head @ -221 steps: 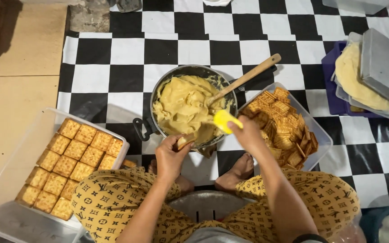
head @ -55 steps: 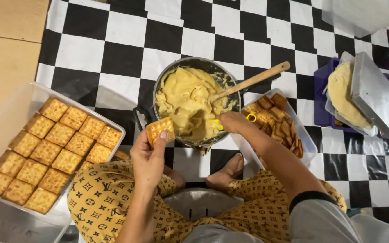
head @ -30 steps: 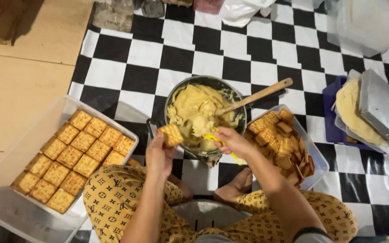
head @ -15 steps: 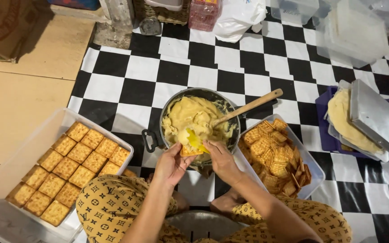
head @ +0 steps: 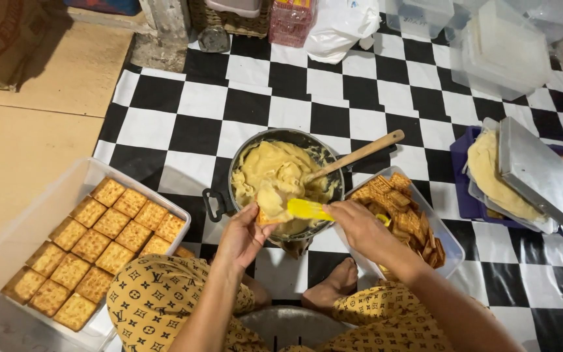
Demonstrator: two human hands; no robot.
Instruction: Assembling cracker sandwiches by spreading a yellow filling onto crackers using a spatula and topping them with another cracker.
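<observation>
Checkered floor (head: 210,104); hands (head: 242,236) over pot (head: 294,140)

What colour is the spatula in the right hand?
Bright yellow; the spatula in the right hand shows clearly in the head view.

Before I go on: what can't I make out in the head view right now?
- Cracker: mostly covered by filling and the left hand.
- Spatula handle: hidden inside the right hand.
- Wooden spoon bowl: buried in the pot filling.
- Left tray: cut off by the frame edge.
</observation>
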